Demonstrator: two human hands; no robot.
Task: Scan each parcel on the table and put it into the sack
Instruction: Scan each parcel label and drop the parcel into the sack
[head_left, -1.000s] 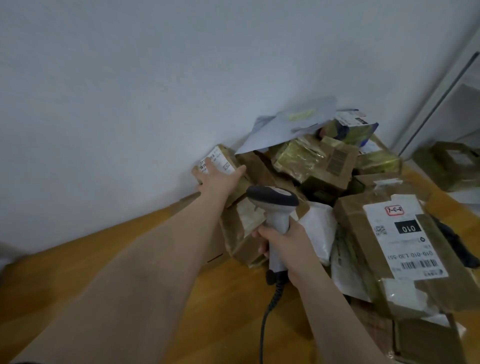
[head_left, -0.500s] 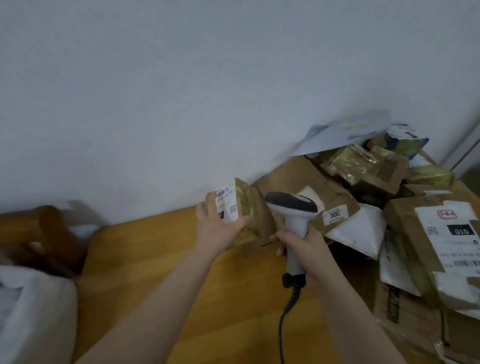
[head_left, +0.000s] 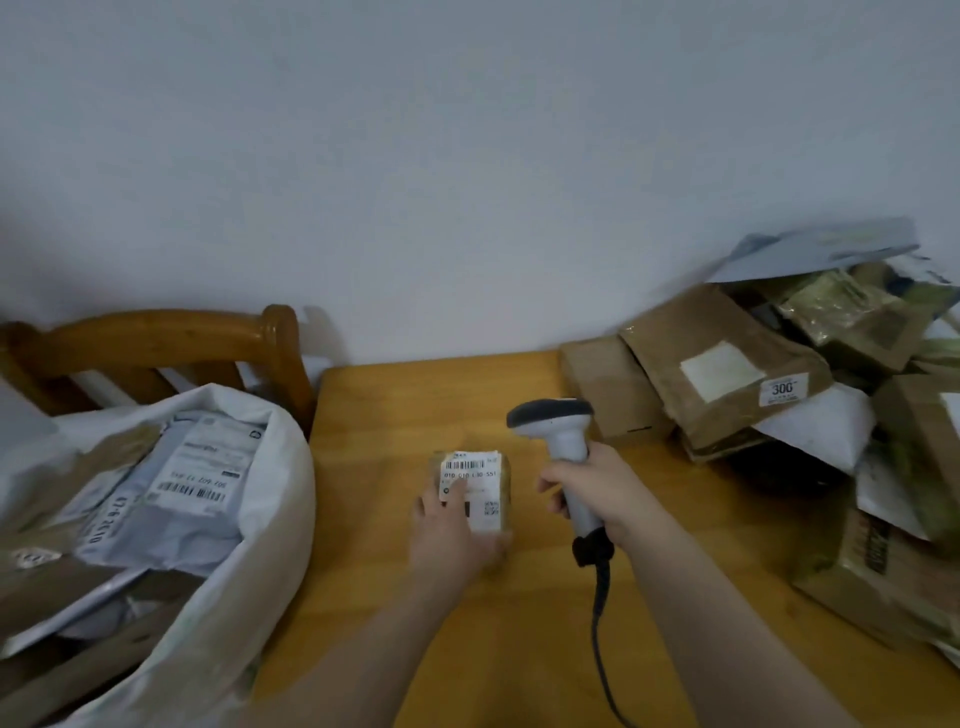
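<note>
My left hand (head_left: 451, 530) grips a small brown parcel (head_left: 480, 491) with a white barcode label facing up, low over the wooden table (head_left: 405, 405). My right hand (head_left: 597, 491) holds a grey and white corded barcode scanner (head_left: 558, 428) just right of that parcel, its head turned toward it. An open white sack (head_left: 249, 545) at the left holds several grey and brown parcels. A pile of brown and white parcels (head_left: 727, 379) lies at the table's right side against the wall.
A wooden chair back (head_left: 208, 332) stands behind the sack, left of the table. The scanner's black cable (head_left: 602, 639) runs down toward the bottom edge. A white wall rises right behind the table.
My left hand pulled the small parcel out of the pile and brought it left and down to the table's middle. The scanner followed, and the view swung left, showing the sack.
</note>
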